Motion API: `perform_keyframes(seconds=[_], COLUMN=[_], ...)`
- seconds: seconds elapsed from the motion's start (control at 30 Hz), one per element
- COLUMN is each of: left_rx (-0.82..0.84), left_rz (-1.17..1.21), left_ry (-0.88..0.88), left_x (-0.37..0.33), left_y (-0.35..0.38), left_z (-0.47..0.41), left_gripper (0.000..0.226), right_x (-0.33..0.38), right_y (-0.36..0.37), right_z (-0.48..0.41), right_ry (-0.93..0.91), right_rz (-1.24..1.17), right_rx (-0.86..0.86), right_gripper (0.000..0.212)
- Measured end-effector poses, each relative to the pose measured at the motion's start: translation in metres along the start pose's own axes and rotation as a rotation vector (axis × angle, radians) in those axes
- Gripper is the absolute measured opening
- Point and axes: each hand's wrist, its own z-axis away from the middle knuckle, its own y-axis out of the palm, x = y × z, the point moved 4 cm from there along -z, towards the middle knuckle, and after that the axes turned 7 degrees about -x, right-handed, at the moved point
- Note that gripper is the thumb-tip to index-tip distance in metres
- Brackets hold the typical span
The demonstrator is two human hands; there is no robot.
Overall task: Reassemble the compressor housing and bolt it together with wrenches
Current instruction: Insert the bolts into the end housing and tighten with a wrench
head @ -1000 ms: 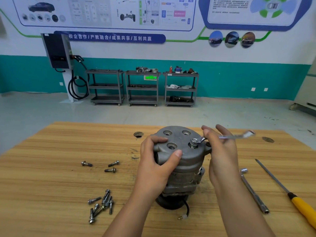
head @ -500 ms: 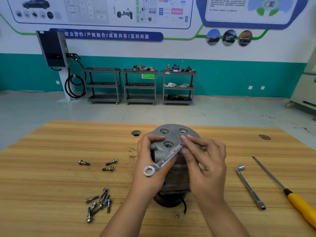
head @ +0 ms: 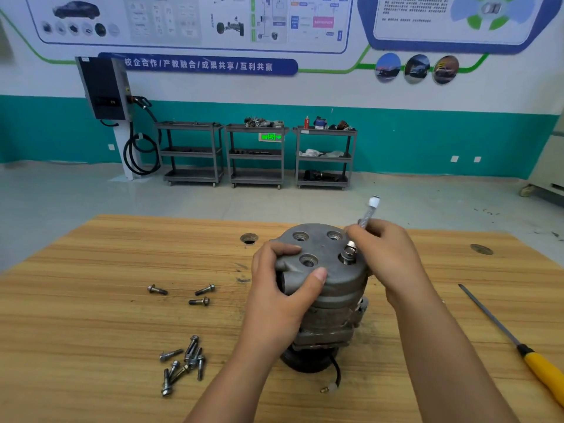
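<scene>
three loose bolts [head: 199,301], bolt pile [head: 186,360] lay left on table [head: 76,315], bare wood around them. our left hand [head: 283,291] clasped compressor housing [head: 338,279], upright mid-table, base partly hidden by forearms. right hand [head: 387,254] gripped wrench [head: 368,212], shaft hidden in fist beside seated bolt [head: 349,254]. screwdriver [head: 540,367] far right, handle cut off.

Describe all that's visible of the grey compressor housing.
The grey cast-metal compressor housing stands upright on the wooden table, round end cap on top. The cap has four recessed holes: three look empty, the front-right one holds a silvery bolt standing proud. Stacked body sections sit below, over a black pulley at the base, with a black wire trailing out. The left hand grips the cap's front-left edge; the right hand holds a silvery wrench at the bolt.
</scene>
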Motion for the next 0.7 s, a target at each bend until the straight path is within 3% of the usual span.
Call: perform_keyframes(seconds=[0.07,0.13,0.23,0.33,0.43,0.5,0.6,0.7], left_rx=[-0.004,-0.006,-0.017,-0.034,-0.023,-0.008,-0.025,-0.028], left_rz=[0.005,0.000,0.006,0.006,0.002,0.007,-0.037,-0.038], left_ry=[-0.007,-0.009,-0.009,-0.008,-0.015,-0.012,0.030,0.026], left_x=[0.000,0.000,0.000,0.001,0.003,0.004,0.002,0.002], left_y=[0.001,0.002,0.003,0.003,0.005,0.005,0.005,0.005], left_z=[0.000,-0.001,-0.001,-0.001,-0.002,-0.002,-0.002,-0.002], left_gripper=[0.039,0.037,0.039,0.042,0.034,0.035,0.033,0.034], right_x=[-0.010,-0.020,-0.024,-0.023,-0.026,-0.025,-0.011,0.011], right_y=[0.000,0.001,0.002,-0.001,0.001,0.003,0.002,0.002], right_z=[0.012,0.028,0.052,0.072,0.086,0.087,0.079,0.066], right_ry=[0.130,0.157,0.014,-0.216,-0.544,-0.712,-0.782,-0.733], right_rz=[-0.451,-0.850,-1.080,-0.864,-0.513,-0.332,-0.208,-0.140], right_rx=[-0.021,-0.150,-0.324,-0.399,-0.320,-0.294,-0.343,-0.374], right_gripper=[0.024,0.026,0.011,0.014,0.033,0.033,0.021,0.012])
